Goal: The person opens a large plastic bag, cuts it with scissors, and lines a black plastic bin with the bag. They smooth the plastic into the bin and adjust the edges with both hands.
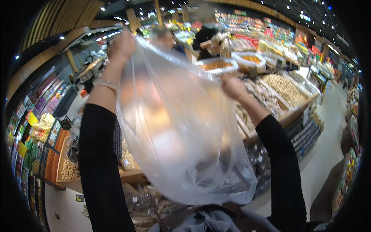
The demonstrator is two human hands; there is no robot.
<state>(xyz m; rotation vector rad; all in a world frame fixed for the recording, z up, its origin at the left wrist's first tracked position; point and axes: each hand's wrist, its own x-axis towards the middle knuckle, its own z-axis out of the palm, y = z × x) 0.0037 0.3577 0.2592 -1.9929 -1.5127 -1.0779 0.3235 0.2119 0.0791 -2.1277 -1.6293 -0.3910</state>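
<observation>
A large translucent plastic bag (179, 124) hangs spread between my two raised hands, its top edge stretched from one to the other. My left hand (121, 45), higher and at the upper left, is closed on one end of the edge. At the other end, right of centre, my right hand (233, 85) grips it with bent fingers. The bag looks empty, its lower part hanging before my body. Through the film, the goods behind it show only as blurred patches.
Wooden bins of peanuts (282, 88) and pale dried goods (263, 98) stand behind the bag and to its right. Open sacks of orange goods (217, 65) lie beyond. A person in black with a mask (205, 37) and another person stand across the display. Packaged goods fill shelves (37, 116) at the left.
</observation>
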